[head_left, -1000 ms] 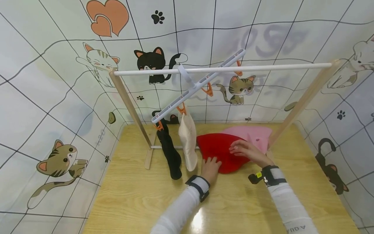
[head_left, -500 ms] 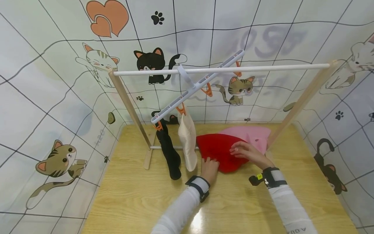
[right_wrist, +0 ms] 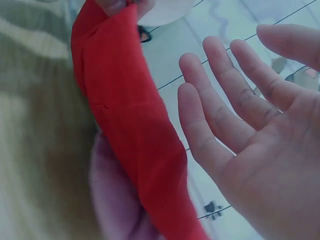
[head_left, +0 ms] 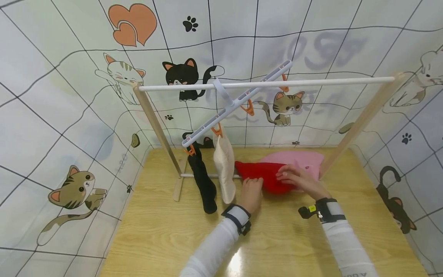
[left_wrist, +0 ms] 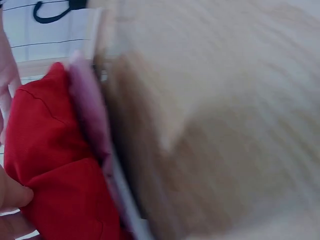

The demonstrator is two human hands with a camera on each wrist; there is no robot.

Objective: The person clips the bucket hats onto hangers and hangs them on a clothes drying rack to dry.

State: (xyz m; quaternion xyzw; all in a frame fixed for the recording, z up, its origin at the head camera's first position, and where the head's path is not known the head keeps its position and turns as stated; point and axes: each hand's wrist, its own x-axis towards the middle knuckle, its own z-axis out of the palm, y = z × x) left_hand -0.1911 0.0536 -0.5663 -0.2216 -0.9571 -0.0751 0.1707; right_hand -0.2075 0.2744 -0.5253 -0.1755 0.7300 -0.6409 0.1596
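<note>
My left hand [head_left: 251, 194] pinches the near edge of a red piece of cloth [head_left: 266, 171], its thumb and fingers at the fabric in the left wrist view. The red cloth is raised and folded over in the right wrist view. My right hand [head_left: 302, 180] hovers at its right side, palm toward the cloth, with relaxed, spread fingers [right_wrist: 245, 95] holding nothing. Behind the red cloth lies a pink cloth [head_left: 301, 157] with a small dark spot. A black sock [head_left: 204, 184] and a cream cloth piece [head_left: 224, 165] hang from orange clips to the left.
A pale blue clip hanger [head_left: 238, 102] hangs aslant from the white rod [head_left: 311, 82] of a wood-legged rack. Orange clips [head_left: 248, 107] dangle from its right half with nothing in them. The wooden table [head_left: 166, 238] meets cat-print walls [head_left: 69, 115].
My left hand has lifted the near edge of the red cloth up and away from the table, so it looks narrower. My right hand has barely moved.
</note>
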